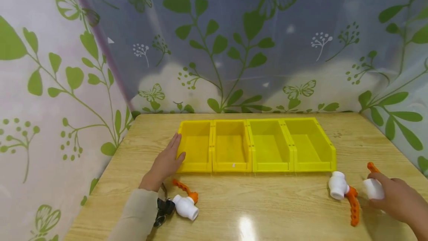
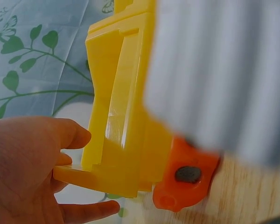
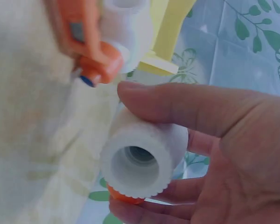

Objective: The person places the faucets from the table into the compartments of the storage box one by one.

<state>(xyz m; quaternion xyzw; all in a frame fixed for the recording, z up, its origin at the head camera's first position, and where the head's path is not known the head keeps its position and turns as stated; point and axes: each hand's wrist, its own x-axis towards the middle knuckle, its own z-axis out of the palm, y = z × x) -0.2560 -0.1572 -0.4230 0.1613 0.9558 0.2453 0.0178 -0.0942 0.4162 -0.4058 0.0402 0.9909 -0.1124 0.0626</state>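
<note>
Across the wooden tabletop [image 1: 274, 200] ran four yellow bins [image 1: 230, 151], side by side toward the far edge. At their left end, the left hand [image 1: 168, 163] gripped the end bin's outer wall, thumb across its edge, which looked right for steadying the row. Out right, the right hand [image 1: 398, 196] held a white valve [image 1: 373, 189], thumb opposite fingers: best kept round the body, clear of the second valve [image 1: 337, 186] just left. A third valve [image 1: 185, 207] lay near left, untouched.
</note>
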